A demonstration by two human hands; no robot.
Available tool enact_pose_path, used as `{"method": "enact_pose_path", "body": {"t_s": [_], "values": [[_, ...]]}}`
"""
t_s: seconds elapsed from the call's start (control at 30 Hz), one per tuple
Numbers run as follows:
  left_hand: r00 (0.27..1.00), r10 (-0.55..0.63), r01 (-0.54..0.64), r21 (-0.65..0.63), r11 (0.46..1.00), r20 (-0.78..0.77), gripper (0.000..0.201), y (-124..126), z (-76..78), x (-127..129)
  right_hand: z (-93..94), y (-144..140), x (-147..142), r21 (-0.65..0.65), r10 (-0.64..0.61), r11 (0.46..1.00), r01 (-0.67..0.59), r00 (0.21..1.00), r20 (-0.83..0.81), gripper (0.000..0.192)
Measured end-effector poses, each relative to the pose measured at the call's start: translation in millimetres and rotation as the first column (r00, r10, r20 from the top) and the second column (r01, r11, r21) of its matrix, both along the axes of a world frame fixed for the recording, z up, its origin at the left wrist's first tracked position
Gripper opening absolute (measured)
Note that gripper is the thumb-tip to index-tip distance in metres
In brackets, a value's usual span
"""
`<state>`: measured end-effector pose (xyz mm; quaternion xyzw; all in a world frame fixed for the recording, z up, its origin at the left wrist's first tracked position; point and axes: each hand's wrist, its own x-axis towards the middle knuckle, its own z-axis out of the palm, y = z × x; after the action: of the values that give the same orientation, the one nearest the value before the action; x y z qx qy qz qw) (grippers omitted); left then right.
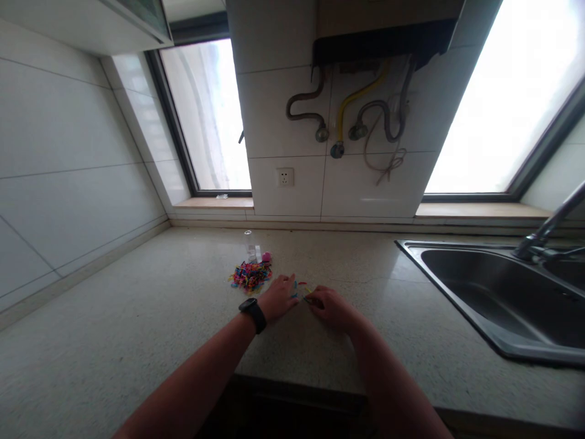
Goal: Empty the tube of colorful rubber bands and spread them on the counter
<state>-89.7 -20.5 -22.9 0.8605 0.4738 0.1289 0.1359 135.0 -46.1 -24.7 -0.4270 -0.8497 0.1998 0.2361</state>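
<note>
My left hand (276,300), with a dark watch on its wrist, rests on the countertop with its fingers stretched out and apart. Just beyond its fingertips lie a few small coloured bands (302,283), red, blue and yellow. My right hand (328,305) has thumb and forefinger pinched together beside them; what is between the fingertips is too small to make out. Left of my left hand is a heap of small multicoloured bands (250,277), seemingly rubber. A clear plastic tube (248,241) and a round pink piece (267,257) are behind the heap.
The speckled countertop (137,329) runs to a tiled wall. A steel sink (457,292) with a faucet (543,231) is set in at the right. Pipes (340,116) hang from a wall unit above a socket (286,177). The counter's front edge is close to my forearms.
</note>
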Motion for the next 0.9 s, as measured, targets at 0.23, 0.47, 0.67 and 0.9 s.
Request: {"method": "enact_pose_path", "body": {"t_s": [0.23, 0.47, 0.67, 0.9], "values": [[0.999, 0.034, -0.035, -0.065, 0.997, -0.016, 0.062, 37.0, 0.7, 10.5, -13.5, 22.7, -10.9, 0.093, -0.086, 0.991, 0.099, 0.987, -0.137, 0.016], [0.997, -0.034, 0.038, -0.045, 0.998, 0.069, 0.030, 39.2, 0.7, 9.6, -25.5, 42.8, 0.4, 0.095, -0.209, 0.964, 0.250, 0.926, -0.315, 0.024], [0.998, -0.022, 0.019, 0.046, 0.999, 0.065, 0.058, 27.5, 6.9, 9.5, -33.2, 50.4, 10.3, 0.093, -0.283, 0.937, 0.337, 0.887, -0.365, 0.028], [0.991, 0.066, -0.029, 0.295, 0.955, -0.116, 0.047, 0.2, -5.5, 47.6, -33.3, 51.9, 13.7, 0.039, -0.326, 0.927, 0.372, 0.856, -0.402, 0.020]]}}
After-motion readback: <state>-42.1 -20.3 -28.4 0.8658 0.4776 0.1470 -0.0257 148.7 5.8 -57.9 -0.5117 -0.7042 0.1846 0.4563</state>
